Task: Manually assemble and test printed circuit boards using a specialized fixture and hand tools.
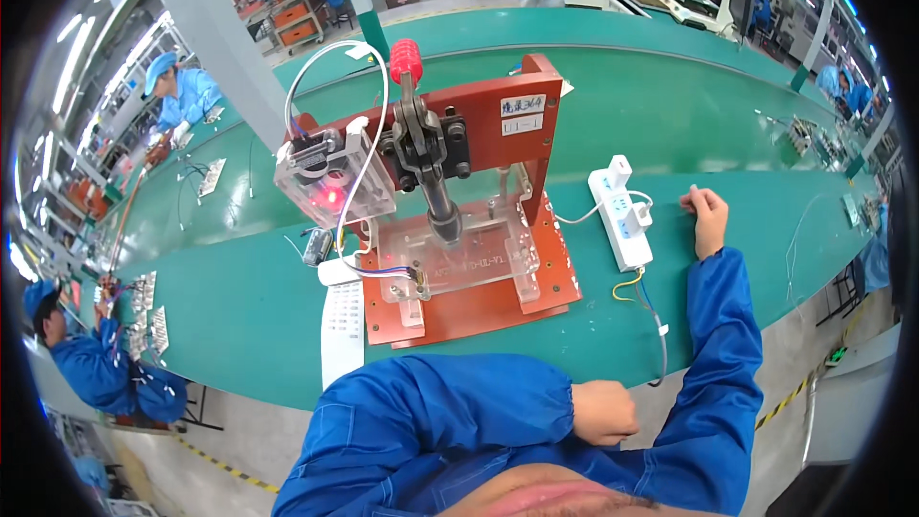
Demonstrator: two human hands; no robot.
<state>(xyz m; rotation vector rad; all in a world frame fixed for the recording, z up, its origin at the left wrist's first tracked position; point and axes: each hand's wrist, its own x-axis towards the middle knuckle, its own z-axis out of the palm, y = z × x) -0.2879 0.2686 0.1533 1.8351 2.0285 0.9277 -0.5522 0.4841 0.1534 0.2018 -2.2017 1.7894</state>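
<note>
My left forearm lies folded across the table's front edge. My left hand (605, 412) is curled at its end, knuckles up, with its fingertips mostly tucked under and nothing showing in it. My right hand (706, 217) rests loosely closed on the green table, just right of a white power strip (619, 215), apart from it and holding nothing visible. Ahead of my left arm stands a red test fixture (459, 325) with a clear plastic plate (450, 258). A toggle clamp (426, 148) with a red handle (406, 59) is mounted on its upright; neither hand touches it.
A clear box (335, 182) with a lit red light hangs at the fixture's left, wired to the plate. A printed paper sheet (342, 325) lies beside the base. Loose wires (651, 311) trail from the strip. Co-workers sit at the left; a green conveyor (651, 115) runs behind.
</note>
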